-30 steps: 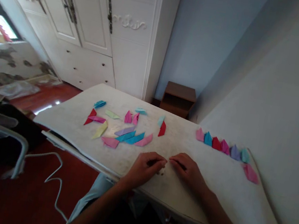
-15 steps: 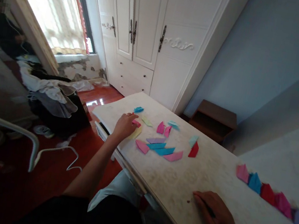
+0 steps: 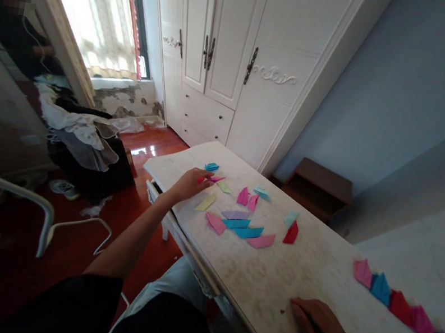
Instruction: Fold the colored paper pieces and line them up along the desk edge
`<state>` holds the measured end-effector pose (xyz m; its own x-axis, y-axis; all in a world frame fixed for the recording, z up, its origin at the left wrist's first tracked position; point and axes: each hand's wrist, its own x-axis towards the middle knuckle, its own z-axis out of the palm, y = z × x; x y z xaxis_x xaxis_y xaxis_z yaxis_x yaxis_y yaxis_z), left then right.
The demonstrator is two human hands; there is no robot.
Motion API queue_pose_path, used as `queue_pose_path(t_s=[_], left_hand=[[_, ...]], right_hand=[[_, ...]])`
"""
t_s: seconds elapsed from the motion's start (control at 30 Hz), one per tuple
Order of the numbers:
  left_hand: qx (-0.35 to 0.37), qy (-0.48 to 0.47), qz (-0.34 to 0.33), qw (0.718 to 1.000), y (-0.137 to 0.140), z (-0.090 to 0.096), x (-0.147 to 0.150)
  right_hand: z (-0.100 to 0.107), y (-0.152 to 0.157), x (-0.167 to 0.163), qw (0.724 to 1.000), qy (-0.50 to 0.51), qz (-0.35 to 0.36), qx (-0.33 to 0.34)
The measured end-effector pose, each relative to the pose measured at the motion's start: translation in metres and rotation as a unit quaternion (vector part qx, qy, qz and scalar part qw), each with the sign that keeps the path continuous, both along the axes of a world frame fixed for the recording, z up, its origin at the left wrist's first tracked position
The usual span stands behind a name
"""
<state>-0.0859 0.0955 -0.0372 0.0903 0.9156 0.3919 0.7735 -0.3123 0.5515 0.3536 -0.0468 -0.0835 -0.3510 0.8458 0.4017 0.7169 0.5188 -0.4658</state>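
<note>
head view: the step in hand looks like reaching for a folded piece. the left hand [image 3: 192, 185] is at the far left of the table [image 3: 248, 270], fingers bent over a red paper [image 3: 201, 179] and a pink paper [image 3: 217, 179]; whether they pinch either, i cannot tell. the right hand [image 3: 322, 332] rests nearer, loosely curled, no paper showing, its inside hidden. the next move seems to call for a light pinch on one piece, clear of the pale green paper [image 3: 224, 187] just beside.
</note>
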Motion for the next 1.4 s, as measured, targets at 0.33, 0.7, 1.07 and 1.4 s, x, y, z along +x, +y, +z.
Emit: queue_pose_path(t_s=[0.33, 0.7, 1.07, 1.4], left_hand=[[0.020, -0.108, 0.050, 0.993, -0.006, 0.009, 0.002], [-0.091, 0.104, 0.088, 0.987, 0.008, 0.027, -0.021], [-0.140, 0.118, 0.079, 0.980, -0.007, 0.014, -0.032], [-0.039, 0.138, 0.025, 0.989, 0.020, 0.015, 0.017]], right_hand=[[0.007, 0.005, -0.002, 0.999, 0.027, 0.008, -0.024], [0.000, 0.007, 0.001, 1.000, 0.022, 0.012, -0.005], [0.003, 0.008, -0.002, 0.999, 0.032, 0.015, 0.006], [0.007, 0.006, -0.006, 0.999, 0.027, 0.007, -0.017]])
